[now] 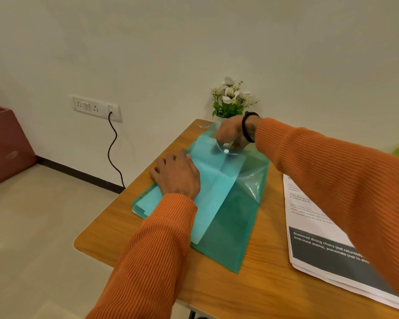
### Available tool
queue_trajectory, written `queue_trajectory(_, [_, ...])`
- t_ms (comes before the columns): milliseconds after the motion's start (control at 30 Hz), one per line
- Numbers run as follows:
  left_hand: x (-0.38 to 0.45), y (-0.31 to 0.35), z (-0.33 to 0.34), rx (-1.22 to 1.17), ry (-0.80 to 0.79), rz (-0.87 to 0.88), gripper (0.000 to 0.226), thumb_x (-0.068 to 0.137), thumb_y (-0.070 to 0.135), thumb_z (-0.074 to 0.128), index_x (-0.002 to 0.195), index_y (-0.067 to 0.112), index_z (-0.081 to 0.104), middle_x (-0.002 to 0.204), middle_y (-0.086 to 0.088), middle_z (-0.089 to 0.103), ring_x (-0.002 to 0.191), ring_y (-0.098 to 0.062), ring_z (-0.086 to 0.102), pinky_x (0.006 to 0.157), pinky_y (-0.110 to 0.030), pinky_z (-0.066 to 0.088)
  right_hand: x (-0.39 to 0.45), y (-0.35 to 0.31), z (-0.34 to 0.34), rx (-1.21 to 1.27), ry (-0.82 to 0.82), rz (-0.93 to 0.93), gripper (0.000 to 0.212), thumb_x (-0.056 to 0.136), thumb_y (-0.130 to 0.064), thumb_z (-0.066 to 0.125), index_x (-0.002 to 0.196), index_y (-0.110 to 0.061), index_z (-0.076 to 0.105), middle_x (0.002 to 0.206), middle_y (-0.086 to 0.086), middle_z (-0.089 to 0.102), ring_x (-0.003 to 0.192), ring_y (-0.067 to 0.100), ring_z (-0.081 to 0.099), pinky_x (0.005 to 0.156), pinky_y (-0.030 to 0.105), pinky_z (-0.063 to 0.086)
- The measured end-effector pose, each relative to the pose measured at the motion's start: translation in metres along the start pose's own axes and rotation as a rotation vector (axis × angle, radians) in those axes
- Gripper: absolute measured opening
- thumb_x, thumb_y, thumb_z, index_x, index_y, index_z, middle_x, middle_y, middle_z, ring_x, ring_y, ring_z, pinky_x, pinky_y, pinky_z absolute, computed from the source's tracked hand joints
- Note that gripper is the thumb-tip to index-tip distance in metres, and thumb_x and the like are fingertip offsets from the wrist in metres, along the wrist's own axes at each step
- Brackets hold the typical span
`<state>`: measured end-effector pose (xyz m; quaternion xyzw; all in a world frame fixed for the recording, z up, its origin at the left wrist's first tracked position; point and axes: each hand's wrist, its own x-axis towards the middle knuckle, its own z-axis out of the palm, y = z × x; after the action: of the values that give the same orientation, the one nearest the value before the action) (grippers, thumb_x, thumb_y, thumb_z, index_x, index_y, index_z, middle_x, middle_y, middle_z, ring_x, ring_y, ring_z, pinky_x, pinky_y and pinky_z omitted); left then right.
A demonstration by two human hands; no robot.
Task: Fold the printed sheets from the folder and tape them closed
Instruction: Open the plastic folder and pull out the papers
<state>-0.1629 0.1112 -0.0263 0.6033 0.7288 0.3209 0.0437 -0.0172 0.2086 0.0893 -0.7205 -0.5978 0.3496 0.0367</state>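
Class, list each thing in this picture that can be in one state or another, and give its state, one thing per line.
green folder: lying flat on the table, flap at the snap button.
left hand: open, pressing flat on the folder.
right hand: fingers pinching the flap at the snap button.
printed sheets: out of the folder, stacked flat, unfolded.
wall socket: cable plugged in.
flowers: upright by the wall.

The right sleeve (332,180) covers part of the printed sheets (313,238).
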Motion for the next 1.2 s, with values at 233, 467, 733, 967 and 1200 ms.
queue_trajectory(233, [0.005, -0.007, -0.012, -0.100, 0.047, -0.060, 0.038, 0.108, 0.043, 0.037, 0.133, 0.020, 0.056, 0.117, -0.008, 0.066, 0.108, -0.028, 0.060, 0.093, -0.046, 0.044, -0.011, 0.022, -0.028, 0.107, -0.096, -0.252, 0.064, 0.070, -0.030, 0.091, 0.117, 0.007, 0.070, 0.111, 0.022, 0.066, 0.083, 0.028, 0.056, 0.071, 0.033, 0.051])
queue_trajectory(467, [0.011, -0.016, -0.019, -0.197, 0.076, -0.106, 0.032, 0.108, 0.046, 0.044, 0.102, 0.019, 0.061, 0.092, -0.002, 0.066, 0.082, -0.022, 0.060, 0.074, -0.038, 0.046, -0.018, 0.046, -0.041, -0.131, 0.146, -0.438, 0.022, 0.087, -0.027, 0.085, 0.097, -0.007, 0.081, 0.098, 0.013, 0.079, 0.082, 0.018, 0.071, 0.080, 0.035, 0.065])
queue_trajectory(733, [0.011, -0.023, -0.022, -0.180, 0.062, -0.170, 0.034, 0.109, 0.047, 0.034, 0.107, 0.020, 0.055, 0.093, -0.004, 0.063, 0.085, -0.028, 0.059, 0.075, -0.040, 0.045, -0.013, 0.074, -0.041, 0.109, 0.303, -0.480, 0.006, 0.100, -0.013, 0.069, 0.098, -0.009, 0.065, 0.108, 0.015, 0.071, 0.093, 0.028, 0.074, 0.072, 0.032, 0.065])
queue_trajectory(967, [0.009, -0.019, -0.022, -0.155, 0.061, -0.149, 0.034, 0.110, 0.048, 0.028, 0.107, 0.022, 0.049, 0.087, -0.003, 0.062, 0.079, -0.026, 0.059, 0.074, -0.040, 0.045, -0.011, 0.092, -0.031, 0.332, 0.112, -0.447, 0.038, 0.091, -0.005, 0.077, 0.126, -0.013, 0.064, 0.119, 0.015, 0.068, 0.092, 0.026, 0.071, 0.075, 0.027, 0.065])
queue_trajectory(1200, [0.009, -0.022, -0.018, -0.106, 0.041, -0.159, 0.034, 0.110, 0.047, 0.031, 0.106, 0.020, 0.052, 0.089, -0.005, 0.065, 0.080, -0.027, 0.061, 0.073, -0.040, 0.046, -0.001, 0.095, -0.030, 0.623, 0.379, -0.478, 0.042, 0.092, 0.001, 0.075, 0.132, 0.000, 0.061, 0.119, 0.026, 0.069, 0.095, 0.033, 0.075, 0.072, 0.037, 0.067])
